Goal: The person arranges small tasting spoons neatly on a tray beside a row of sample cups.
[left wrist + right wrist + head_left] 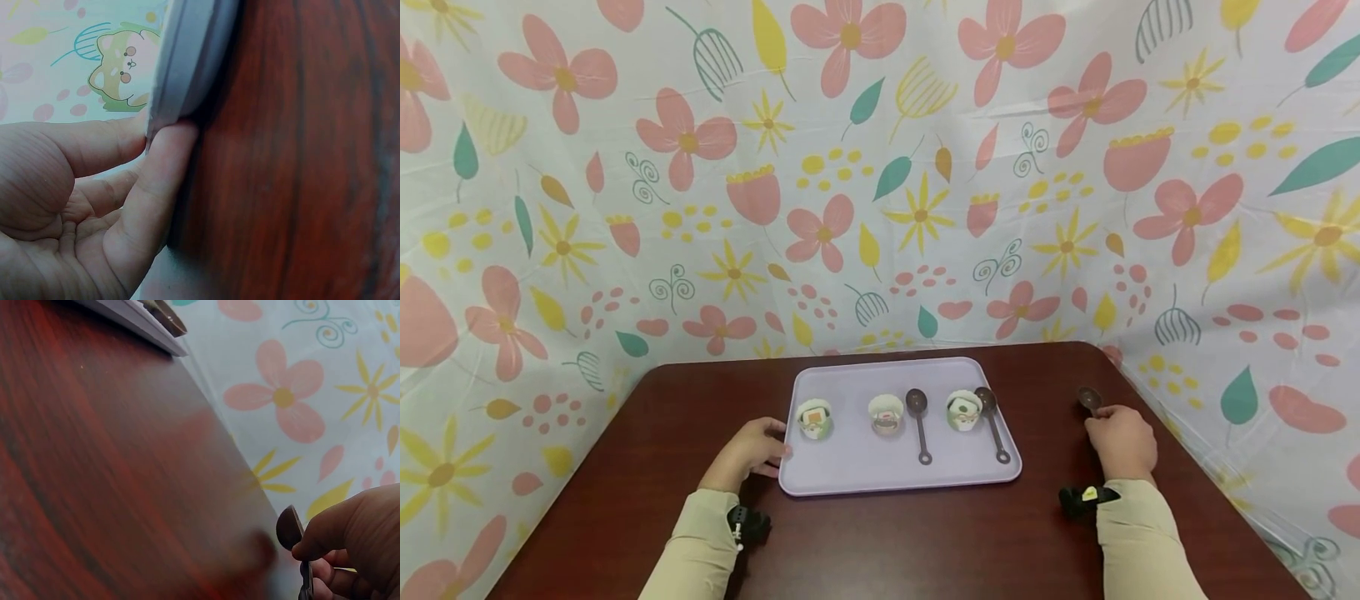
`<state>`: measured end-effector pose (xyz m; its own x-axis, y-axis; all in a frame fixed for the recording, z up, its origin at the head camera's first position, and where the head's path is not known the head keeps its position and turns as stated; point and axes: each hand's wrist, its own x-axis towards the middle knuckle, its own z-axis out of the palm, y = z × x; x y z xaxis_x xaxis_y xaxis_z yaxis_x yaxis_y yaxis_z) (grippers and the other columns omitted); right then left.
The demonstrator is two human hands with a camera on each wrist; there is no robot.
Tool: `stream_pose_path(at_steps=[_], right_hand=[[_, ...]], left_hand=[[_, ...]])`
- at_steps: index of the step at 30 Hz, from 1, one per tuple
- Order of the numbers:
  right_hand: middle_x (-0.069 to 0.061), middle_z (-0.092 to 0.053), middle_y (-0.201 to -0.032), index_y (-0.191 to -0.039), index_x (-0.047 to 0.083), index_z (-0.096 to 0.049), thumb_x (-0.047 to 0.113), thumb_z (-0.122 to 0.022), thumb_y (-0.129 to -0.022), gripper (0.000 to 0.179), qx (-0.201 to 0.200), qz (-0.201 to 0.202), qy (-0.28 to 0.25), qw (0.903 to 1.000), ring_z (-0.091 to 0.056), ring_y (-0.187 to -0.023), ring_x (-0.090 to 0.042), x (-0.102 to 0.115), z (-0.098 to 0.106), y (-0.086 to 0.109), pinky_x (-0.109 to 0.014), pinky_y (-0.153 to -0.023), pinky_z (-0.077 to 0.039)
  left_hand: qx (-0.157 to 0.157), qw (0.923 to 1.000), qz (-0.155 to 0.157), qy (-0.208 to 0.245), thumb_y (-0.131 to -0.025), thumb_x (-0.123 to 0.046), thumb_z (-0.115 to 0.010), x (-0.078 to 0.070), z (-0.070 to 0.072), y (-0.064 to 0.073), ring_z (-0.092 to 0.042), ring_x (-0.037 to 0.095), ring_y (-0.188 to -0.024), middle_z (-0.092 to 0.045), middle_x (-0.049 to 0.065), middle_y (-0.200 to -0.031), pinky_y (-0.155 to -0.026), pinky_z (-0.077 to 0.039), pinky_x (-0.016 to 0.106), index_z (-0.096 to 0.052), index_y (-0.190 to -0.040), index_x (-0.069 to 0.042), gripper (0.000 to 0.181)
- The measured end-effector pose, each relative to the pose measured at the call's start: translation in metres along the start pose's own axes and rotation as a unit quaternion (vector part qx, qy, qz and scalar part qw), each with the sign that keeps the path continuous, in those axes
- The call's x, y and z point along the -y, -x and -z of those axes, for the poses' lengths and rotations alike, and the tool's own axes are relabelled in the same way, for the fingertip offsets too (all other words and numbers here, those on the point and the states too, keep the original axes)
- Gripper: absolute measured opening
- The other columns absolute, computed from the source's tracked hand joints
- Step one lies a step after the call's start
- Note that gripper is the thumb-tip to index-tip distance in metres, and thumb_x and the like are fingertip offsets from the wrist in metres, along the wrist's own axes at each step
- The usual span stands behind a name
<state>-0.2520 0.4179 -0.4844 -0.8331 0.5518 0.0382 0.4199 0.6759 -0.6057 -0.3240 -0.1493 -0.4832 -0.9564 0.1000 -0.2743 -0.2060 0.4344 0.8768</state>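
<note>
A pale lilac tray lies on the table. My left hand pinches its left edge; in the left wrist view the thumb is at the rim and a finger reaches under it. To the right of the tray, my right hand holds a dark brown spoon, its round bowl showing past the fingertips. On the tray stand three small printed cups: a left cup, a middle cup and a right cup. One brown spoon lies beside the middle cup, another beside the right cup.
The dark red-brown wooden table runs under everything. Behind it and along its sides hangs a white cloth with flowers and leaves. Black wrist straps with cameras sit over the beige sleeves.
</note>
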Motion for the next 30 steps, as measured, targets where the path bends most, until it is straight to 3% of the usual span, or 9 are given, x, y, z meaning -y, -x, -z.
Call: stream_pose_path(at_steps=[11, 20, 30], right_hand=[[-0.029, -0.066, -0.116, -0.121, -0.007, -0.066, 0.022, -0.058, -0.092, 0.042, -0.009, 0.051, -0.023, 0.9984, -0.063, -0.093, -0.046, 0.018, 0.011, 0.006, -0.056, -0.074, -0.052], [-0.016, -0.072, -0.086, -0.129, -0.008, -0.062, 0.022, -0.057, -0.097, 0.044, 0.010, 0.077, -0.060, 0.9951, -0.063, -0.062, -0.022, 0.044, 0.019, 0.016, -0.036, -0.055, -0.049], [-0.018, -0.073, -0.101, -0.125, -0.003, -0.066, 0.023, -0.059, -0.094, 0.041, -0.001, 0.095, -0.077, 0.9925, -0.065, -0.065, -0.021, 0.080, 0.013, 0.029, -0.044, -0.067, -0.054]], left_hand=[[0.003, 1.0000, 0.002, 0.003, -0.087, 0.008, -0.071, 0.000, 0.000, -0.003, -0.068, 0.028, -0.079, -0.064, 0.023, -0.099, -0.065, -0.063, 0.044, -0.051, -0.134, 0.008, 0.051], [0.004, 1.0000, 0.004, -0.003, -0.087, 0.007, -0.071, -0.002, 0.001, 0.000, -0.068, 0.029, -0.079, -0.064, 0.023, -0.100, -0.065, -0.063, 0.045, -0.050, -0.134, 0.009, 0.051], [0.005, 1.0000, 0.004, 0.003, -0.088, 0.008, -0.070, -0.002, 0.000, 0.000, -0.068, 0.028, -0.079, -0.065, 0.023, -0.099, -0.066, -0.063, 0.045, -0.050, -0.134, 0.008, 0.051]])
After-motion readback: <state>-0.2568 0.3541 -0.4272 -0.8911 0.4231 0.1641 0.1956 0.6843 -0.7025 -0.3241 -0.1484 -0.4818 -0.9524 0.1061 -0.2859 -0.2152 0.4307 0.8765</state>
